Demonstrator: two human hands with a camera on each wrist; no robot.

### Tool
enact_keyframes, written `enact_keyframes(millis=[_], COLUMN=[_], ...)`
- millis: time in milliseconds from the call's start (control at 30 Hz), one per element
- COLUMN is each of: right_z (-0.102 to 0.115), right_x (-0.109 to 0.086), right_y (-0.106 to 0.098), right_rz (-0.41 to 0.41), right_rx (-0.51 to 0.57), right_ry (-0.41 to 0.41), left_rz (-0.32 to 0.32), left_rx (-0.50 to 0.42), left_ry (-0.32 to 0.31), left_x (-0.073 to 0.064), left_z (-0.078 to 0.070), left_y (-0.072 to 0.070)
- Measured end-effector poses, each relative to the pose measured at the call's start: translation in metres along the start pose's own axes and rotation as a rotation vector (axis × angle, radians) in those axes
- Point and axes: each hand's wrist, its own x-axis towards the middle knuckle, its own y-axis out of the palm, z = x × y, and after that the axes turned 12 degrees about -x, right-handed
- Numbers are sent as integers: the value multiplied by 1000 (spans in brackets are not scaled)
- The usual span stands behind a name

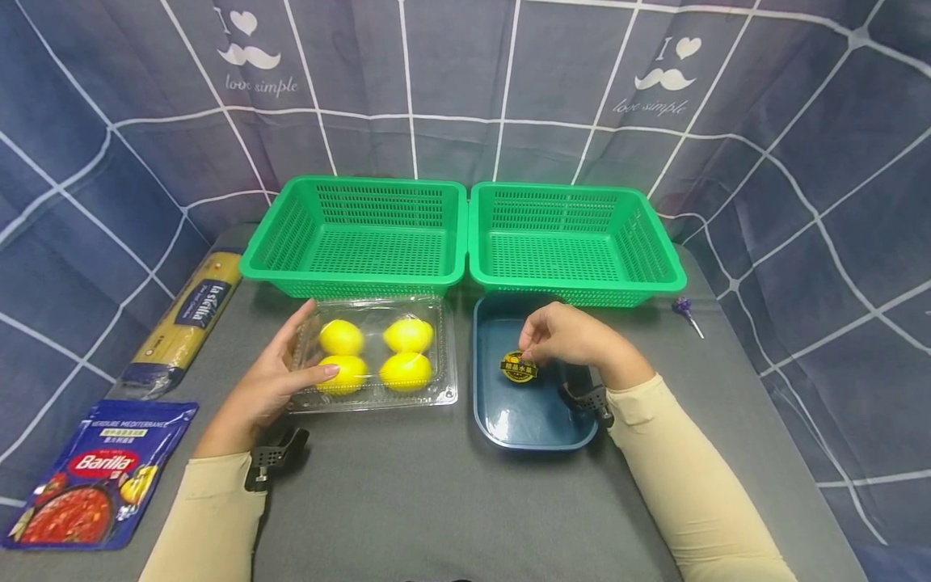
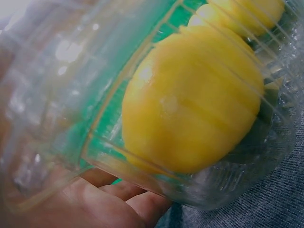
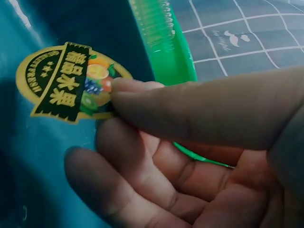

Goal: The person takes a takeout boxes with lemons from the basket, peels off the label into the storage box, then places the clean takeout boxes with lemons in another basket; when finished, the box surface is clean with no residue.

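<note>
A clear plastic clamshell box (image 1: 372,394) with several yellow lemons (image 1: 406,372) inside lies on the grey cloth. My left hand (image 1: 272,384) grips its left end, thumb over the lid and fingers along the side; a lemon (image 2: 190,99) shows large through the plastic in the left wrist view. My right hand (image 1: 570,335) pinches a black and gold fruit sticker (image 1: 518,368) between thumb and forefinger, above a dark blue tray (image 1: 534,432). In the right wrist view the sticker (image 3: 61,85) faces the camera, printed with fruit and lettering.
Two green baskets (image 1: 352,287) (image 1: 582,284) stand side by side at the back. At the left lie a spaghetti pack (image 1: 182,323) and a blue Barilla pouch (image 1: 102,477). A purple-wrapped lollipop (image 1: 684,307) lies at the right. Tile-patterned curtain (image 1: 458,81) encloses the area.
</note>
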Motion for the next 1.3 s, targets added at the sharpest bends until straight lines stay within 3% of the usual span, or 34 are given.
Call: enact_keyframes(millis=[200, 467, 800, 1100, 1300], right_z=[4, 7, 6, 8, 7], right_x=[1, 5, 13, 13, 10], right_y=[2, 7, 12, 10, 9], right_rz=[17, 28, -51, -88, -145], right_rx=[-118, -190, -362, -425, -371], right_ry=[22, 56, 98, 135, 130], left_rz=[-3, -3, -10, -12, -10], left_rx=[4, 11, 18, 7, 23], left_ry=[-10, -13, -17, -26, -31], left_x=[-1, -1, -1, 0, 0], left_z=[-2, -3, -4, -6, -4], left_y=[1, 2, 1, 2, 1])
